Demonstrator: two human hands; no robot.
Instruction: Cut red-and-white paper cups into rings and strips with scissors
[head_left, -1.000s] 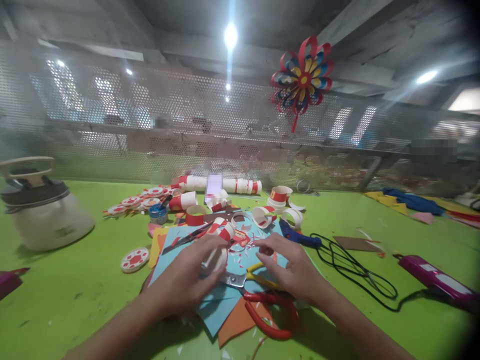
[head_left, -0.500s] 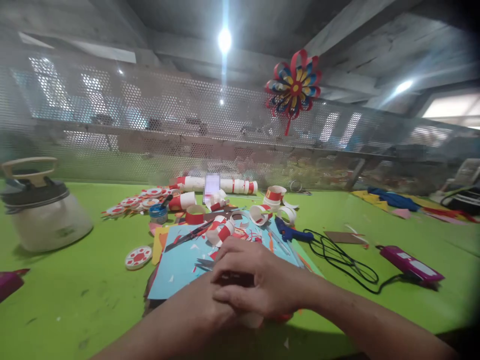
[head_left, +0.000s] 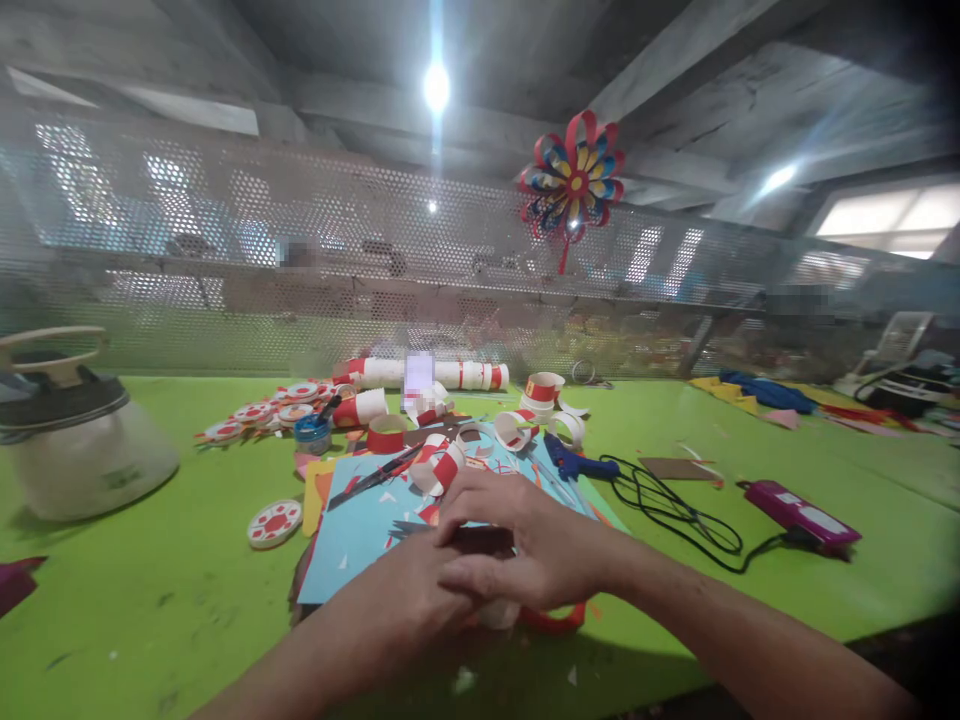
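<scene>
My right hand lies across my left hand over the near part of a light blue sheet. Its fingers are curled inward, and what they close on is hidden. The fingers of my left hand are covered by the right. Below the hands shows a pale, whitish piece, perhaps paper cup. Scissor blades stick out to the left on the sheet; a red-orange loop shows at the right. Just beyond the hands sit cut red-and-white paper cup pieces.
A blue glue gun with a looped black cord lies right, near a purple power strip. On the left stand a large jug, a blue jar and a patterned disc. A cup tube lies behind.
The view has shifted slightly, so most things sit a little further left. More of the red-orange loop and the pale piece shows under my hands. The hands stay overlapped.
</scene>
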